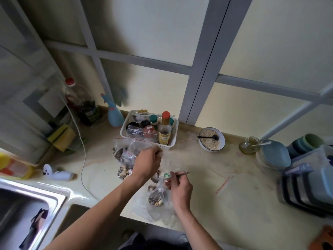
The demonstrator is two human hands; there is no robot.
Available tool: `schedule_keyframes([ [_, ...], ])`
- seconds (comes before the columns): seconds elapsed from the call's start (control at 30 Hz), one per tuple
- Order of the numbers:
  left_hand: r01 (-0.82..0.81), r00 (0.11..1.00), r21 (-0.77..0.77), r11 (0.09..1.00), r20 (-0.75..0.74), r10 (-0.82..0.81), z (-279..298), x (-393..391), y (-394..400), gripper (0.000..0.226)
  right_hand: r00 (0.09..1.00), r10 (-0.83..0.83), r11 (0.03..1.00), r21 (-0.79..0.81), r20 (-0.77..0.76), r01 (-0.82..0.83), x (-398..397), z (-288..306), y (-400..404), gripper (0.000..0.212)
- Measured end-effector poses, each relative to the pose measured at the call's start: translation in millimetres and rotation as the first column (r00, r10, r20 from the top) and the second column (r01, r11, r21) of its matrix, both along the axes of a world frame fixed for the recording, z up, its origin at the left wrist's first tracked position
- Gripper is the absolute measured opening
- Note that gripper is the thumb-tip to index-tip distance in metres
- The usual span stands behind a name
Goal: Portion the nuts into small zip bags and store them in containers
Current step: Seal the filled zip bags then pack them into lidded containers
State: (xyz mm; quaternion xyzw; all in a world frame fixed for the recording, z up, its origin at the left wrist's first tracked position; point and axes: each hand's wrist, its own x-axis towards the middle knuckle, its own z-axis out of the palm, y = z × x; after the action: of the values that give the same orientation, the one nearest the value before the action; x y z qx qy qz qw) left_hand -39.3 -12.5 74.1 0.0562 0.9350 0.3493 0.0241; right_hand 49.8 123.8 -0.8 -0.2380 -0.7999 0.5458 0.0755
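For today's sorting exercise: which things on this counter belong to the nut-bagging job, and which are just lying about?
Belong to the job:
small zip bag with nuts
filled zip bags
left hand
right hand
thin stick in the right hand

Just lying about:
white basket of bottles
bowl with a spoon
blue spray bottle
sink

No legible txt; yellow label on sauce bottle (164, 133) in basket too blurry.

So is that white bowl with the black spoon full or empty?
Nearly full. The white bowl holds pale, crumbly food almost up to its rim, and the black spoon lies across the top.
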Motion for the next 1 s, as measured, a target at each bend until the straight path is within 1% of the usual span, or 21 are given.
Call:
schedule_keyframes([
  [0.07,0.021,1.000,0.076,0.997,0.020,-0.023,5.6,-2.6,6.1,0.008,1.000,0.001,1.000,-0.016,0.001,-0.001,1.0,-3.1,1.5,0.017],
  [0.2,0.086,0.996,0.130,0.988,-0.012,-0.085,11.0,-6.5,18.2,0.008,1.000,0.009,1.000,-0.025,0.017,-0.008,-0.1,-7.3,1.8,0.028],
  [0.27,0.124,0.992,0.131,0.984,-0.019,-0.123,8.7,-2.9,23.0,0.009,1.000,0.019,0.999,-0.042,0.023,-0.018,-0.5,-6.4,2.4,0.014],
  [0.3,0.150,0.989,0.131,0.980,-0.019,-0.149,7.6,0.0,25.9,0.009,0.999,0.019,0.998,-0.055,0.026,-0.018,-0.7,-7.0,3.5,0.013],
  [0.37,0.199,0.980,0.133,0.971,-0.021,-0.198,6.8,7.1,32.7,0.010,1.000,0.015,0.999,-0.043,0.019,-0.014,-1.5,-9.4,7.9,0.027],
  [0.4,0.213,0.977,0.141,0.967,-0.024,-0.211,7.3,10.3,36.4,0.010,1.000,0.018,0.999,-0.034,0.017,-0.018,-1.2,-10.1,10.2,0.030],
  [0.47,0.217,0.976,0.172,0.961,-0.031,-0.214,8.3,14.7,43.0,0.009,1.000,0.012,0.999,-0.043,0.023,-0.011,0.5,-6.4,12.6,0.027],
  [0.53,0.206,0.979,0.186,0.961,-0.037,-0.203,10.3,17.6,48.6,0.008,0.999,-0.006,0.994,-0.109,0.033,0.010,0.7,-1.5,14.9,0.021],
  [0.6,0.194,0.981,0.194,0.962,-0.044,-0.189,13.1,19.5,52.8,0.009,0.997,-0.050,0.968,-0.243,0.060,0.063,0.5,-3.5,18.4,0.016],
  [0.7,0.222,0.974,0.179,0.958,-0.082,-0.210,19.7,23.3,57.9,0.008,0.983,-0.127,0.869,-0.464,0.130,0.173,1.0,-6.1,25.1,0.010],
  [0.77,0.301,0.952,0.150,0.942,-0.110,-0.287,24.1,29.3,61.5,0.007,0.975,-0.115,0.840,-0.505,0.190,0.198,4.1,-8.1,31.3,0.013],
  [0.83,0.367,0.927,0.108,0.924,-0.123,-0.353,27.6,36.6,65.7,0.006,0.966,-0.087,0.848,-0.491,0.242,0.200,7.4,-15.0,37.2,0.015],
  [0.87,0.374,0.924,0.091,0.923,-0.127,-0.361,28.5,39.6,67.6,0.006,0.965,-0.075,0.855,-0.481,0.253,0.193,8.3,-19.9,40.1,0.016],
  [0.93,0.305,0.944,0.072,0.949,-0.155,-0.292,26.9,41.9,70.7,0.005,0.965,-0.061,0.866,-0.468,0.256,0.179,9.5,-27.3,45.0,0.019],
  [1.0,0.119,0.977,0.056,0.991,-0.182,-0.108,24.5,40.7,71.6,0.003,0.966,-0.070,0.848,-0.495,0.247,0.188,12.2,-22.8,46.9,0.017],
])
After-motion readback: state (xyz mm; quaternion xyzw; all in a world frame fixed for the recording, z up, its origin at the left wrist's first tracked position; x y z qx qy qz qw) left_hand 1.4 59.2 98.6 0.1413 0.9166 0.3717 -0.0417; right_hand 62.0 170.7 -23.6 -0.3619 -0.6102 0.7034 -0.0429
